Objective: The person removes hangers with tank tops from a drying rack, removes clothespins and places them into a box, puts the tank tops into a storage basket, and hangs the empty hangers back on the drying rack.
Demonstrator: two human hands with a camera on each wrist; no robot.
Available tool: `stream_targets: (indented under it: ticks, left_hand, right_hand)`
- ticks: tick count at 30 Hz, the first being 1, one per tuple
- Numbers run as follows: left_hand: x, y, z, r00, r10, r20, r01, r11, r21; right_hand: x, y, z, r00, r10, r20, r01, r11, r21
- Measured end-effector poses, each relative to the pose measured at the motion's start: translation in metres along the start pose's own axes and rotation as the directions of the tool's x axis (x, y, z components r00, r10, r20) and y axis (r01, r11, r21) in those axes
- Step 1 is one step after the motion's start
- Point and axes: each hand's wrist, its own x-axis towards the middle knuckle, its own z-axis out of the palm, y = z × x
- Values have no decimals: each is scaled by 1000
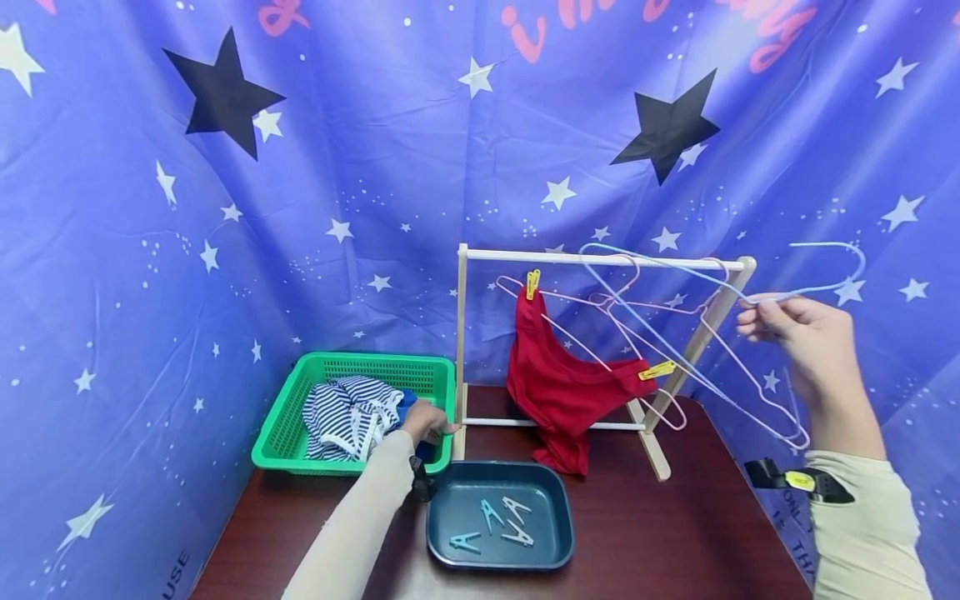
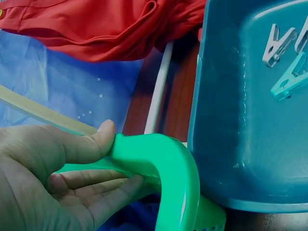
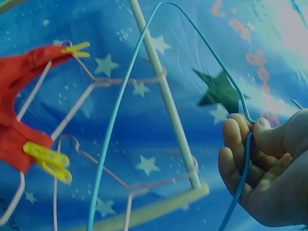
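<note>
My right hand [image 1: 806, 342] is raised at the right of the rack. Its thumb and fingers pinch a light-blue hanger [image 3: 118, 108] by the neck, the hook pointing right and no clothing on it. At the left, my left hand [image 1: 427, 421] grips the right rim of a green basket [image 2: 183, 183], thumb on top and fingers inside. In the basket lie a navy-and-white striped garment [image 1: 337, 417] and a blue cloth [image 1: 406, 400], partly hidden by that hand. A red garment [image 1: 551, 375] hangs on a pink hanger, held by two yellow clothespins [image 1: 532, 284].
A wooden drying rack [image 1: 555, 257] stands at the back, with a second pink hanger on its right end. In front, a dark blue tray [image 1: 543, 500] holds several light-blue and pale clothespins [image 1: 491, 514]. The brown table [image 1: 637, 542] lies beneath; a starry curtain hangs behind.
</note>
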Motion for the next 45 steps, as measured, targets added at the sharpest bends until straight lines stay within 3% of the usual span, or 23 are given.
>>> stream_targets:
  ticks: [5, 11, 15, 18, 22, 28, 33, 39, 45]
  left_hand:
    - [-3, 4, 2, 1000, -10, -22, 12, 998, 69]
    - [-5, 7, 2, 1000, -8, -21, 9, 997, 73]
    - [-5, 7, 2, 1000, -10, -30, 12, 996, 88]
    - [-5, 7, 4, 999, -7, -43, 13, 992, 127]
    - [-4, 6, 5, 999, 0, -39, 5, 994, 110]
    - [-11, 7, 4, 998, 22, -60, -15, 993, 115]
    - [-15, 9, 4, 997, 20, -80, -9, 990, 142]
    - [-11, 8, 6, 995, 25, -95, -11, 989, 146]
    - [-12, 8, 6, 994, 31, -105, -14, 986, 164]
  right_hand:
    - [-6, -5, -23, 993, -13, -115, 15, 1000, 10]
    - [-13, -6, -47, 964, 16, -267, -30, 998, -50]
    - [-16, -2, -60, 946, 36, -321, -52, 998, -40]
    - [-19, 3, -67, 941, 35, -335, -61, 996, -67]
    - [-21, 11, -70, 937, 46, -347, -98, 986, -136]
    - [-15, 27, -54, 948, 80, -309, -164, 953, -255]
    - [1, 38, -34, 959, 67, -275, -210, 819, -534]
    - [24, 49, -11, 978, 33, -208, -165, 731, -662]
    - [41, 56, 7, 987, 50, -150, -152, 560, -814]
